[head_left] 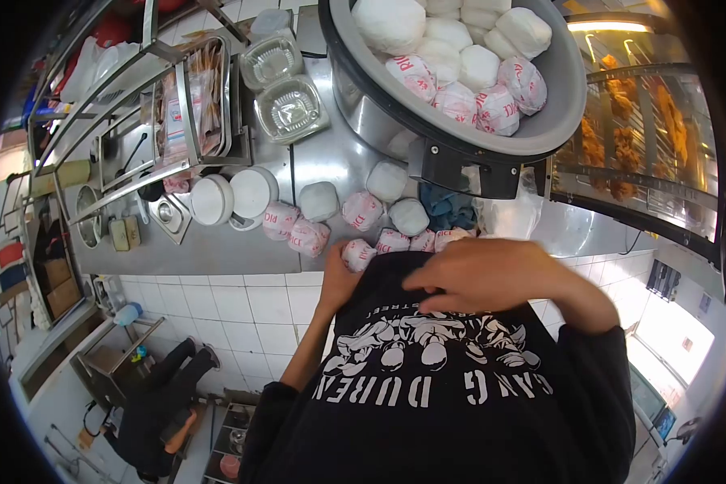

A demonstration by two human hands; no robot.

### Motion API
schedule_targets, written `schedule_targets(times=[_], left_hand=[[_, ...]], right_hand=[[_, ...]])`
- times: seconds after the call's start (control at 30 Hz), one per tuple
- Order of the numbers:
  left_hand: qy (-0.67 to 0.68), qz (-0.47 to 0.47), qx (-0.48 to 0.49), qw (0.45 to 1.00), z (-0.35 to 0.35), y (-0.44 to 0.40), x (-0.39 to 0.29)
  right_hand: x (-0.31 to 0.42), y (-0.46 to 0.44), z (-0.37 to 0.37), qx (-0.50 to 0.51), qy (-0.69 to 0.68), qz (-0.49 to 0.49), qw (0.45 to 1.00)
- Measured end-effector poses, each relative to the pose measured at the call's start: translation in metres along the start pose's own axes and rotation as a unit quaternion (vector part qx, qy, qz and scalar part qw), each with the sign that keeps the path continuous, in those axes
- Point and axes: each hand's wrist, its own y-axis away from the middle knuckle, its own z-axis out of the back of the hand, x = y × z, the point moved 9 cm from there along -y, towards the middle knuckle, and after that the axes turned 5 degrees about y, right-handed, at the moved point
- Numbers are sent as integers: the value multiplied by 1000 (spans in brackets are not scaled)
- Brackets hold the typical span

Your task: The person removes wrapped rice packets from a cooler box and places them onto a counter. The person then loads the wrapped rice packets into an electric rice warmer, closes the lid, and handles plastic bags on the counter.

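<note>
My left hand (341, 276) is at the counter's near edge, its fingers curled round a paper-wrapped rice packet (358, 255) printed in red. My right hand (484, 274) hovers before the black shirt, fingers loosely bent and apart, with nothing visible in it. Just behind it, partly covered, lies another rice packet (453, 237). Several more wrapped packets, red-printed (363, 210) and plain white (388, 181), sit in a loose group on the steel counter (331, 153). Beyond them a large round warmer (460, 149) stands uncovered, heaped with white and red-printed packets (498, 110).
A heated glass cabinet with fried chicken (621, 153) is at the right. Clear plastic boxes (290, 109), white round containers (254, 194) and a metal rack (181, 97) occupy the left. A blue cloth (448, 206) lies below the warmer. Another person (153, 411) bends down at lower left.
</note>
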Motion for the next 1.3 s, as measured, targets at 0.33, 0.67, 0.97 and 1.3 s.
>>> schedule_targets(times=[0.33,0.67,0.97,1.3], left_hand=[[-187,-401,-122,889,12,82,-273],[-435,-140,-161,875,81,3,-94],[-412,-92,-181,888,65,3,-71],[-218,-80,-140,963,69,-5,-59]], right_hand=[[-1,-29,24,-297,-237,-91,921],[-117,49,196,-483,-221,-96,842],[-113,30,194,-418,-61,-194,885],[-95,17,188,-408,258,-194,854]])
